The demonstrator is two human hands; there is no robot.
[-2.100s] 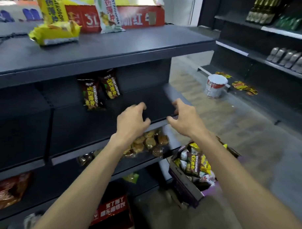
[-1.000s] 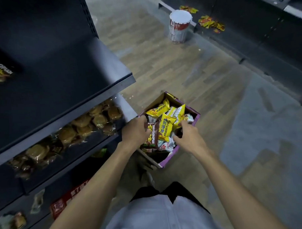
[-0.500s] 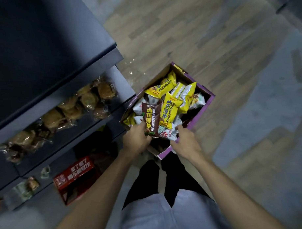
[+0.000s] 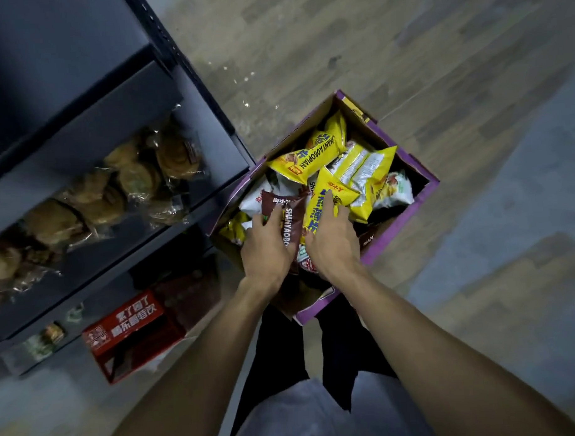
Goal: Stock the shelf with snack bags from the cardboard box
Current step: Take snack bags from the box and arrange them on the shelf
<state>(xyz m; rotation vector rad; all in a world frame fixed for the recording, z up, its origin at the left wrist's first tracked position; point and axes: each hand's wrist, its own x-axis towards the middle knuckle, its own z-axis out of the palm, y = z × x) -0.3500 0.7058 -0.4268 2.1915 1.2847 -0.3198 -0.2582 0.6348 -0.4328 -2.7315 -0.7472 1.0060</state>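
An open cardboard box [image 4: 388,237] with purple edges stands on the floor, filled with several yellow, white and brown snack bags. My left hand [image 4: 266,251] grips a brown snack bag [image 4: 287,214] near the box's left side. Right beside it, my right hand [image 4: 333,240] lies over a yellow snack bag [image 4: 317,213] with the fingers curled on it and the thumb at its edge. Another yellow bag [image 4: 313,151] lies across the top of the pile. The dark shelf [image 4: 80,104] rises on the left.
A lower shelf level holds clear-wrapped pastries [image 4: 131,181]. A red carton [image 4: 133,324] sits under the shelves on the floor. Wood-pattern floor [image 4: 339,53] extends beyond and to the right of the box. My legs stand just behind the box.
Both hands went from the shelf edge down into the box. My left hand took the brown bag, and my right hand moved from the box's rim onto the yellow bag.
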